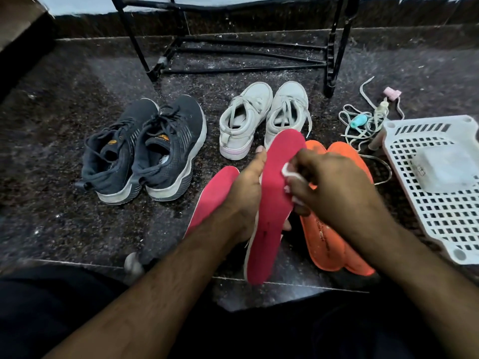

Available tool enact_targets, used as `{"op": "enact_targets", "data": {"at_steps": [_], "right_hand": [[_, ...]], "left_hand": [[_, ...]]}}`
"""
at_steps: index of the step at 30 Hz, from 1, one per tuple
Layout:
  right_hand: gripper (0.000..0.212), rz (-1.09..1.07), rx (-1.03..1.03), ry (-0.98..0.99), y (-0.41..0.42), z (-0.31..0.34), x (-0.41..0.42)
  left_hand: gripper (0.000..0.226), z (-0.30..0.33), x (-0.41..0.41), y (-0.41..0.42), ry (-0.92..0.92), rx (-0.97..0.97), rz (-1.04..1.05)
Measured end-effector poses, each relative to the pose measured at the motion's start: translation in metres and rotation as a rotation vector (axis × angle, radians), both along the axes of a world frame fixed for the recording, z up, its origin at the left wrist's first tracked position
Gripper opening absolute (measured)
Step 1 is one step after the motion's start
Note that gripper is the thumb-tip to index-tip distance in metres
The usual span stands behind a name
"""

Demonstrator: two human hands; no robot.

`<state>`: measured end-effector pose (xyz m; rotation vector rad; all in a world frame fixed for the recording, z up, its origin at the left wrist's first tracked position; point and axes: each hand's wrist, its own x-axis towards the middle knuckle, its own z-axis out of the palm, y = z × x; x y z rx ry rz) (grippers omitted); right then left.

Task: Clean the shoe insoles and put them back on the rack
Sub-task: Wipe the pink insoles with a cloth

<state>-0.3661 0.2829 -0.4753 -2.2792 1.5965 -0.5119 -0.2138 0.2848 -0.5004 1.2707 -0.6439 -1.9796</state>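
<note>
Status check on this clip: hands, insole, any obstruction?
Left hand grips pink insole. Right hand pinches white wipe against it. Second pink insole, orange insoles on floor. Nothing obstructing.

The black metal shoe rack [241, 45] is cut off by the top edge. The left hand [246, 185] hides part of the second flat pink foam insole [215, 190]. The small print on the orange insoles [321, 234] is unreadable.

Dim indoor light, wide-angle warp, soft edges.
My lap and the near edge fall into near-black shadow; the brightest patch is a pale strip along the far wall. The floor [77, 156] shows a faint sheen at far centre. My right hand [334, 187] is slightly motion-blurred. The rack [334, 47] legs bow outward, and the corners smear.
</note>
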Motion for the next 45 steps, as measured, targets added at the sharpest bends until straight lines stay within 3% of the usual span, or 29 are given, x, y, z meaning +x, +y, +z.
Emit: {"op": "enact_targets", "data": {"at_steps": [3,9,12,15,21,24,28,33,38,42,45], "right_hand": [[0.020,-0.120,-0.051,-0.024,-0.002,0.007,-0.006],[0.018,0.115,0.006,0.028,0.036,-0.002,0.037],[0.022,-0.015,0.030,0.046,0.015,0.002,0.013],[0.021,-0.174,-0.045,0.053,0.006,0.011,-0.002],[0.018,0.081,0.004,0.083,0.041,0.008,0.038],[0.017,0.003,-0.007,0.010,0.020,0.005,0.018],[0.015,-0.145,-0.068,0.035,0.005,0.003,0.002],[0.016,-0.073,0.036,-0.095,0.019,-0.006,0.020],[0.009,-0.169,0.072,-0.272,-0.005,-0.002,0.002],[0.010,-0.246,0.036,-0.357,-0.019,-0.004,-0.004],[0.011,-0.221,-0.021,-0.243,-0.020,-0.006,-0.002]], "left_hand": [[0.077,0.002,-0.003,0.001,-0.007,0.006,-0.025],[0.090,0.003,0.000,0.003,0.027,-0.007,0.126],[0.077,0.005,0.002,-0.001,0.015,0.008,0.032],[0.080,0.004,0.000,0.001,0.013,-0.002,-0.037],[0.093,0.005,-0.001,0.001,0.061,0.016,0.147],[0.080,0.007,0.003,-0.001,0.095,0.013,0.129],[0.082,0.010,0.001,0.000,0.030,-0.014,0.065],[0.075,0.010,-0.005,0.002,0.199,0.037,0.142],[0.084,0.009,-0.005,-0.001,0.225,-0.006,0.061],[0.066,0.013,-0.012,0.006,0.169,-0.090,0.028],[0.051,0.009,-0.016,0.009,0.056,-0.095,0.061]]}}
